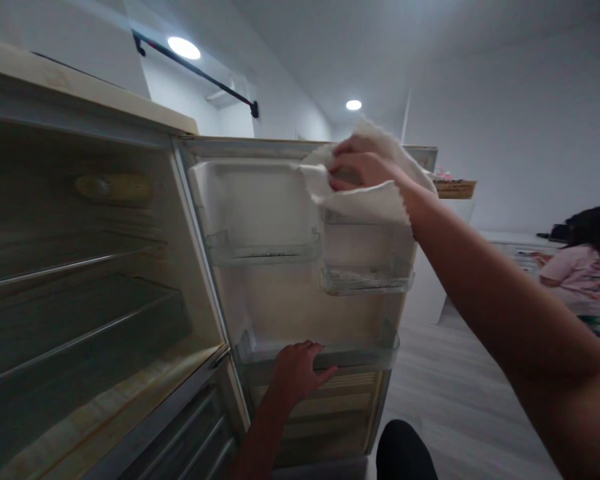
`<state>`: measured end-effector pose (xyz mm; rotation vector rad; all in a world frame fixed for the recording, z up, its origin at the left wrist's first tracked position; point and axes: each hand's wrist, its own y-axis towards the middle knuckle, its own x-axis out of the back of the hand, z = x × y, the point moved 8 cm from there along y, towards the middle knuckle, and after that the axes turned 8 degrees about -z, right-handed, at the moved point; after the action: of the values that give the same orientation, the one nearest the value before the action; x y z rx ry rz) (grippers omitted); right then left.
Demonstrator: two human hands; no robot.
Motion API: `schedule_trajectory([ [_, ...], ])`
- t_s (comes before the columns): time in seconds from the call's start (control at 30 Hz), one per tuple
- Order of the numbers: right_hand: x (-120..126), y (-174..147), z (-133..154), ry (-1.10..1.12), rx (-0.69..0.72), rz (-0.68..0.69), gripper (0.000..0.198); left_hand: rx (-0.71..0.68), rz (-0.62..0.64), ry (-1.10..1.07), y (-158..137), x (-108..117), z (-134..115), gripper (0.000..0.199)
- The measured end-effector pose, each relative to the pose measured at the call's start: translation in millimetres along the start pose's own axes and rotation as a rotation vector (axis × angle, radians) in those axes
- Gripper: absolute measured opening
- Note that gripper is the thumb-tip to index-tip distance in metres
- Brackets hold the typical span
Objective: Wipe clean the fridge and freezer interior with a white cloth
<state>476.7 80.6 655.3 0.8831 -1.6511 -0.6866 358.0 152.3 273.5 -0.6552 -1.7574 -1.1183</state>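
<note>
Holding a white cloth [365, 203] in the right hand [363, 165], fingers clamped on it, at the upper outer part of the open fridge door [270, 307]. Lower down, touching the clear bottom bin [367, 358] with the left hand [296, 372], thumb and fingers apart. At far right, a person in pink [577, 267].

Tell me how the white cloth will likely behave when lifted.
The white cloth is probably floppy, since it drapes in folds around the right hand. Its thin, wavy edge suggests it is light for its size.
</note>
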Motion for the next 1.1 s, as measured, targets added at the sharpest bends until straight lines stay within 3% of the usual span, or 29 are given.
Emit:
schedule_trajectory([
  [0.1,-0.5,17.3,7.0,-0.019,0.112,-0.017,0.033,0.003,-0.001,0.010,0.2,-1.7,0.8,0.053],
  [0.17,-10.0,16.3,7.6,-0.017,0.106,0.078,0.034,0.002,0.000,0.013,0.7,-2.5,0.9,0.052],
  [0.3,-25.5,6.1,-4.2,-0.023,-0.100,0.277,0.047,0.003,0.011,0.013,0.5,-2.7,1.9,0.051],
  [0.5,-8.8,-9.7,-47.2,-0.202,-0.464,0.211,0.051,0.021,0.039,0.038,-2.3,-1.3,3.4,0.053],
  [0.63,6.5,-25.6,-64.4,-0.263,-0.534,0.174,0.060,0.028,0.059,0.023,-4.1,0.9,2.9,0.055],
  [0.77,10.8,-38.9,-51.6,-0.166,-0.523,0.257,0.065,0.046,0.071,0.005,-7.2,2.1,4.1,0.054],
  [0.97,-6.2,-47.9,-16.5,0.144,-0.486,0.579,0.081,0.053,0.089,0.004,-10.1,3.1,5.1,0.059],
  [1.1,-20.2,-34.2,9.7,0.191,-0.355,0.658,0.067,0.059,0.092,0.000,-10.5,4.2,4.8,0.060],
])
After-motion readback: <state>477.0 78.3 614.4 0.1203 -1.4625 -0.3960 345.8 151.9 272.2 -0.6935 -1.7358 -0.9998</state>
